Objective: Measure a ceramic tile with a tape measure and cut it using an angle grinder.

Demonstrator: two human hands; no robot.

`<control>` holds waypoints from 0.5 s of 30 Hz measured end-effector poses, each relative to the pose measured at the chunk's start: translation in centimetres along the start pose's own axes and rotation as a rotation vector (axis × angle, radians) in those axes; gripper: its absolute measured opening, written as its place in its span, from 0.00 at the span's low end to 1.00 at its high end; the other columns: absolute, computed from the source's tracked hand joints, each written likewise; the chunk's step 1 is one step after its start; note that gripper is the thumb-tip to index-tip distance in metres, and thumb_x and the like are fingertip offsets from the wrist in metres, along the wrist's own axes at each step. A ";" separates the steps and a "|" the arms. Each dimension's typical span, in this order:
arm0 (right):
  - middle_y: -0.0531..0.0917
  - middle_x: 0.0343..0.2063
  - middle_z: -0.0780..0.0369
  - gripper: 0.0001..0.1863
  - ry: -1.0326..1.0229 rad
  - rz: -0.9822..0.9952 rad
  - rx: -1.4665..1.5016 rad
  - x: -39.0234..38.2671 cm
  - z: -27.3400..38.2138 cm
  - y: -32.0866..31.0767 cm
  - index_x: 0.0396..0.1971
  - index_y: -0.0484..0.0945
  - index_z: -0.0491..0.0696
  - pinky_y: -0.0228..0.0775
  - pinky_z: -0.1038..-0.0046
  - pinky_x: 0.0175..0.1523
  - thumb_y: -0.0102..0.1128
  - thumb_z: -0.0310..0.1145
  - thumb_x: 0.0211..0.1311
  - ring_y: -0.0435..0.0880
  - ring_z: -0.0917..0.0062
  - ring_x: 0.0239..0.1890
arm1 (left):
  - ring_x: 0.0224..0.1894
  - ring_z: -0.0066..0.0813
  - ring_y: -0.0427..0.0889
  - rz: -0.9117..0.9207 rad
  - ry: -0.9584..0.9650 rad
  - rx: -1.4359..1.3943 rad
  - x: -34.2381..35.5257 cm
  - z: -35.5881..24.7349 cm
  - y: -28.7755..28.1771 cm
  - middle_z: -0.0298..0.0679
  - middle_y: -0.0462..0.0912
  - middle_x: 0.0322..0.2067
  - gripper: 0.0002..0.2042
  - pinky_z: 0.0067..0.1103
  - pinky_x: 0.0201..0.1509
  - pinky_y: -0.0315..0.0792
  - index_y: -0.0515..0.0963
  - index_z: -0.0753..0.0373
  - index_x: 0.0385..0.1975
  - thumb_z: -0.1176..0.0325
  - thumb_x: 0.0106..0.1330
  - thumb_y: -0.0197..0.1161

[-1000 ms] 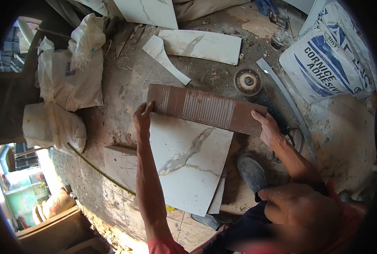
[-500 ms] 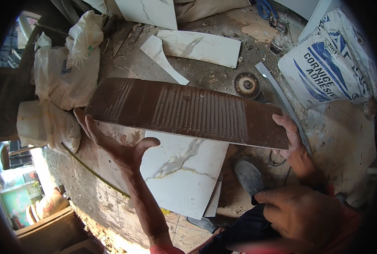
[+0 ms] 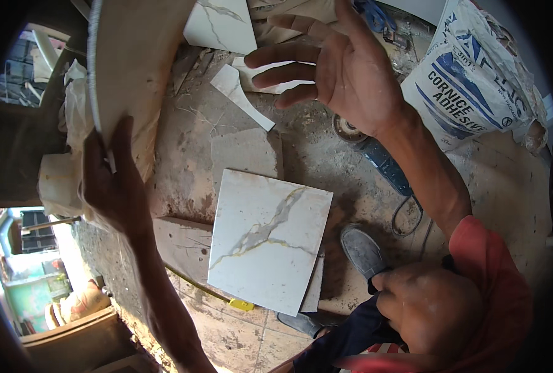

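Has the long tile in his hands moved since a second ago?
Yes. The long tile rose off the marbled floor tile, swinging up and left; only the left hand grips it.

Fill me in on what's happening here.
A person crouches on a dusty floor among tile pieces. The left hand grips the edge of a large tile raised upright at the left. The right hand is open in the air, holding nothing. A white marbled tile lies flat below, an angle grinder beside it.
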State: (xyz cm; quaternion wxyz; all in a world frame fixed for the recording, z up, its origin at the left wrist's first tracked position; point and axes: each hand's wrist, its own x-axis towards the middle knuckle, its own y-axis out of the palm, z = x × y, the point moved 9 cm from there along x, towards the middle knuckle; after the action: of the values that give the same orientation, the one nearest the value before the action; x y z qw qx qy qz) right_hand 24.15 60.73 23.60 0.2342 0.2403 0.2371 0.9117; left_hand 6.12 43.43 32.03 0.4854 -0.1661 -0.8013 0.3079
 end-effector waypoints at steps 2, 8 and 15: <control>0.77 0.44 0.52 0.31 0.189 -0.155 -0.276 -1.3 -4.5 0.3 0.53 0.62 0.41 0.69 0.71 0.50 0.40 0.54 0.64 0.77 0.70 0.47 | 0.37 0.27 0.78 -0.089 -0.192 -0.030 1.0 1.5 -2.9 0.42 0.80 0.36 0.19 0.20 0.41 0.70 0.75 0.64 0.44 0.55 0.64 0.54; 0.75 0.41 0.59 0.31 0.574 -0.362 -0.109 -14.2 -16.1 -4.5 0.49 0.65 0.42 0.65 0.72 0.52 0.50 0.55 0.60 0.73 0.75 0.47 | 0.47 0.33 0.75 -0.131 -0.279 -0.486 -4.2 4.3 -0.1 0.44 0.73 0.49 0.18 0.25 0.54 0.68 0.69 0.70 0.49 0.63 0.64 0.55; 0.71 0.52 0.55 0.37 0.458 -0.233 0.453 -20.4 -13.5 -3.4 0.58 0.58 0.45 0.59 0.64 0.61 0.63 0.43 0.52 0.69 0.70 0.56 | 0.44 0.28 0.73 -0.096 -1.130 -1.345 -16.1 4.9 14.8 0.43 0.73 0.44 0.22 0.24 0.47 0.71 0.66 0.73 0.49 0.60 0.64 0.57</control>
State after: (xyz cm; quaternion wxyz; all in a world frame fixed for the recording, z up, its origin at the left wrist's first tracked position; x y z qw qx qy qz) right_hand 33.59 48.03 4.69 0.2181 0.0465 0.5056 0.8334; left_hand 8.90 43.85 9.82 -0.1722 -0.2058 -0.9392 -0.2141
